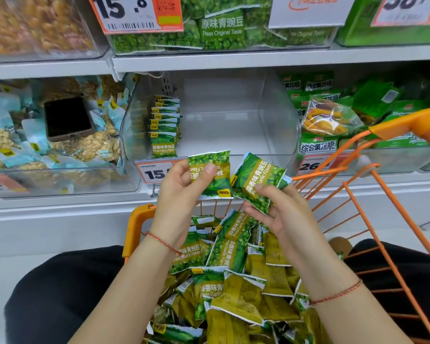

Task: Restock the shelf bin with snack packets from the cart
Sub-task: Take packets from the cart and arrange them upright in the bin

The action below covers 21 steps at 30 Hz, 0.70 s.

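Observation:
My left hand (184, 189) pinches one green garlic-pea packet (215, 170) between thumb and fingers, held above the cart. My right hand (276, 209) grips a second, tilted green packet (256, 181) beside it. Both packets hang in front of the clear shelf bin (233, 115), which holds only one upright row of the same packets (164, 127) along its left wall. Below my forearms the orange wire cart (372, 194) is heaped with several green and olive packets (233, 281).
A dark phone (68, 119) lies on the nut bags in the bin to the left. The bin to the right holds green vegetable-crisp bags (333, 115). Pea packets fill the bin on the shelf above (221, 28). Price tags hang on the bin fronts.

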Tool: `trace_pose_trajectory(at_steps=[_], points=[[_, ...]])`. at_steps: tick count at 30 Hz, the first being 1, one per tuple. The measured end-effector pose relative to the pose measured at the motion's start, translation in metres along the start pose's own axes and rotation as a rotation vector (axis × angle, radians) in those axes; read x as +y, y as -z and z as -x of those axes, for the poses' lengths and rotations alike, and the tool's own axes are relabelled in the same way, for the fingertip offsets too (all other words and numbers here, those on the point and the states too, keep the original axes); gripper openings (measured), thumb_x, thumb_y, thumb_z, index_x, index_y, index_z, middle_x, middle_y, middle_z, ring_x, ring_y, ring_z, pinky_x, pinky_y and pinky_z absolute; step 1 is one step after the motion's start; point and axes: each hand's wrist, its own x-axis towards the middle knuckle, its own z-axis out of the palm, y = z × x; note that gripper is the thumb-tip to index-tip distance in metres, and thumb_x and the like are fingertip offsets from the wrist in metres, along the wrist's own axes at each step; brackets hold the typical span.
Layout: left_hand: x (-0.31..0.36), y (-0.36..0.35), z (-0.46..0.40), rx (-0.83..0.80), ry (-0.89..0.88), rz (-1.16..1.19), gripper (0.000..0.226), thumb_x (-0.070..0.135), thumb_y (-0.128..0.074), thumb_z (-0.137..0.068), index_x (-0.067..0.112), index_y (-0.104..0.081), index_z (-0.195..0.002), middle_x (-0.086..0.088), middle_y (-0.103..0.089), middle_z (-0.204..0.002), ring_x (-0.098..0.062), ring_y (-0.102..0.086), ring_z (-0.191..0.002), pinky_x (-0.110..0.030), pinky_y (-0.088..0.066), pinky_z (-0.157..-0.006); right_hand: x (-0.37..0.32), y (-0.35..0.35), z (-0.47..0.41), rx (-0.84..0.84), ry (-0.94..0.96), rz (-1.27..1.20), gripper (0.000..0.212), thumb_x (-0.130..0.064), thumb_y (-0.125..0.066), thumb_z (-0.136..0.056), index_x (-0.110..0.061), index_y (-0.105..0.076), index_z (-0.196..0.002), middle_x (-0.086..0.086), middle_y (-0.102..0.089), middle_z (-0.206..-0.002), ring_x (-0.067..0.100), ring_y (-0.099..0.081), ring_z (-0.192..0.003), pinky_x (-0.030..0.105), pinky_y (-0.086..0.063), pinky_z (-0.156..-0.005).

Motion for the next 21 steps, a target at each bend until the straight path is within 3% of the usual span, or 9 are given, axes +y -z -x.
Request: trace_pose_trajectory(at_steps=[3, 5, 8, 10, 12, 14, 17, 21], points=[[0.002, 0.007, -0.002, -0.114, 0.061, 0.061, 0.086, 0.027, -0.078, -0.068, 0.000, -0.040, -0.139, -0.017, -0.047, -0.141, -0.025, -0.047, -0.129, -0.047, -0.037, -0.109, 0.000, 0.002, -0.002, -0.014, -0.007, 0.023, 0.015, -0.010, -0.065, -0.087, -0.011, -0.053, -0.096, 0.006, -0.064, -0.101, 0.021, -0.072, -0.081, 0.037, -0.059, -0.080], [-0.001, 0.012, -0.005, -0.223, 0.059, 0.013, 0.064, 0.006, -0.072, -0.072, 0.003, -0.050, -0.132, -0.012, -0.060, -0.125, -0.022, -0.057, -0.116, -0.035, -0.049, -0.098, 0.001, 0.003, -0.002, -0.015, -0.016, 0.072, 0.012, -0.012, -0.063, -0.088, -0.014, -0.055, -0.097, 0.004, -0.064, -0.100, 0.021, -0.070, -0.075, 0.032, -0.060, -0.068], [-0.002, 0.014, -0.004, -0.278, 0.018, -0.023, 0.061, 0.000, -0.073, -0.067, 0.013, -0.055, -0.124, 0.001, -0.072, -0.095, -0.012, -0.066, -0.091, -0.020, -0.052, -0.076, 0.002, 0.003, -0.002, -0.011, -0.032, 0.169, 0.004, -0.018, -0.056, -0.092, -0.015, -0.055, -0.095, 0.006, -0.064, -0.102, 0.017, -0.066, -0.064, 0.025, -0.052, -0.050], [-0.002, 0.012, -0.004, -0.278, -0.017, -0.091, 0.050, 0.004, -0.077, -0.065, 0.018, -0.059, -0.110, 0.012, -0.071, -0.087, -0.007, -0.064, -0.091, -0.017, -0.050, -0.075, 0.000, 0.001, -0.002, -0.020, -0.064, 0.196, 0.017, -0.030, -0.050, -0.095, -0.017, -0.057, -0.105, 0.009, -0.066, -0.105, 0.017, -0.066, -0.063, 0.025, -0.050, -0.046], [-0.005, 0.012, -0.004, -0.261, -0.072, -0.199, 0.038, 0.011, -0.077, -0.067, 0.021, -0.062, -0.100, 0.018, -0.070, -0.091, -0.002, -0.060, -0.100, -0.018, -0.048, -0.081, -0.001, -0.001, 0.000, -0.068, -0.079, 0.260, 0.042, -0.054, -0.047, -0.090, -0.022, -0.058, -0.114, 0.007, -0.069, -0.105, 0.019, -0.068, -0.069, 0.026, -0.051, -0.049], [-0.005, 0.012, -0.003, -0.288, -0.122, -0.245, 0.032, 0.007, -0.075, -0.073, 0.022, -0.065, -0.100, 0.013, -0.070, -0.101, -0.004, -0.061, -0.105, -0.021, -0.050, -0.085, -0.001, -0.001, 0.004, -0.143, -0.047, 0.375, 0.057, -0.067, -0.050, -0.074, -0.027, -0.059, -0.114, 0.001, -0.071, -0.104, 0.017, -0.070, -0.076, 0.028, -0.053, -0.055], [-0.004, 0.012, -0.002, -0.344, -0.202, -0.269, 0.040, 0.006, -0.074, -0.074, 0.024, -0.063, -0.109, 0.011, -0.064, -0.120, -0.006, -0.059, -0.114, -0.020, -0.049, -0.090, 0.000, -0.001, 0.010, -0.176, -0.029, 0.446, 0.055, -0.057, -0.064, -0.072, -0.030, -0.052, -0.118, -0.007, -0.062, -0.115, 0.011, -0.072, -0.078, 0.027, -0.057, -0.063], [-0.004, 0.006, -0.001, -0.196, -0.246, -0.186, 0.059, 0.017, -0.073, -0.065, 0.024, -0.053, -0.119, 0.009, -0.055, -0.130, -0.005, -0.053, -0.122, -0.020, -0.043, -0.101, 0.003, 0.000, 0.007, -0.145, -0.025, 0.280, 0.027, -0.028, -0.071, -0.081, -0.026, -0.054, -0.102, -0.006, -0.068, -0.100, 0.016, -0.072, -0.079, 0.029, -0.055, -0.062]])
